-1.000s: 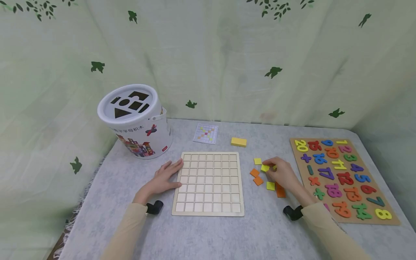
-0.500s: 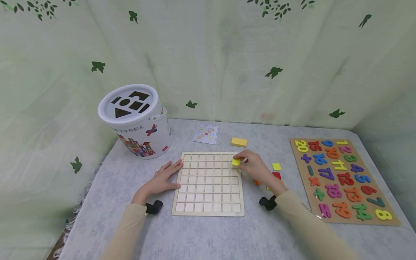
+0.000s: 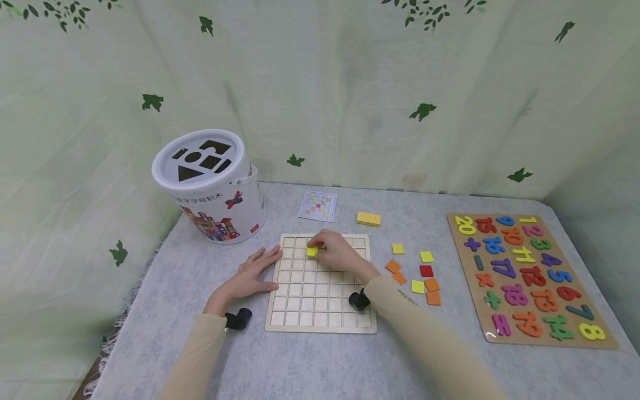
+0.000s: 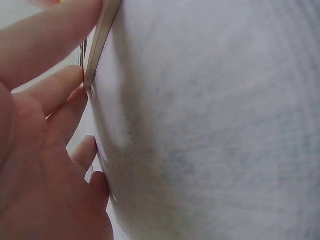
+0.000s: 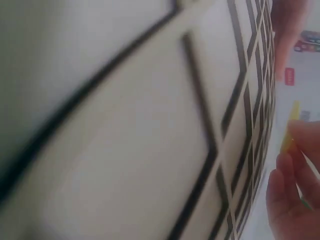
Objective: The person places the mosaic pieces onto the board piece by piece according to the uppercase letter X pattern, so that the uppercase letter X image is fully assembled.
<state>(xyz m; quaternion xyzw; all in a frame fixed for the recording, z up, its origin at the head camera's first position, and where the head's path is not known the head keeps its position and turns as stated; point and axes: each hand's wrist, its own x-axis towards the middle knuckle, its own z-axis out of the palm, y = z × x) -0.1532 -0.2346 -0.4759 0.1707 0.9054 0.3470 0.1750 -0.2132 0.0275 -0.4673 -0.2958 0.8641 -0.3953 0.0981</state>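
A pale wooden grid board (image 3: pixel 322 303) lies flat on the grey table. My right hand (image 3: pixel 332 251) reaches across its far rows and pinches a small yellow square tile (image 3: pixel 312 251) just above the cells; the right wrist view shows the tile's yellow edge (image 5: pixel 289 131) at my fingertips (image 5: pixel 287 175) and the grid board (image 5: pixel 165 150) very close. My left hand (image 3: pixel 252 272) rests flat on the table with straight fingers touching the board's left edge; the left wrist view shows the fingers (image 4: pixel 55 95) against the board's rim (image 4: pixel 100 40).
Loose yellow, orange and red tiles (image 3: pixel 420 272) lie right of the board. A number puzzle board (image 3: pixel 530 278) fills the right side. A white shape-sorter bucket (image 3: pixel 212 186) stands at the back left. A pattern card (image 3: pixel 317 205) and a yellow block (image 3: pixel 368 219) lie behind the board.
My right hand picked a yellow tile from the loose pile and carried it left across the board to its far-left cells. The left hand stayed put.
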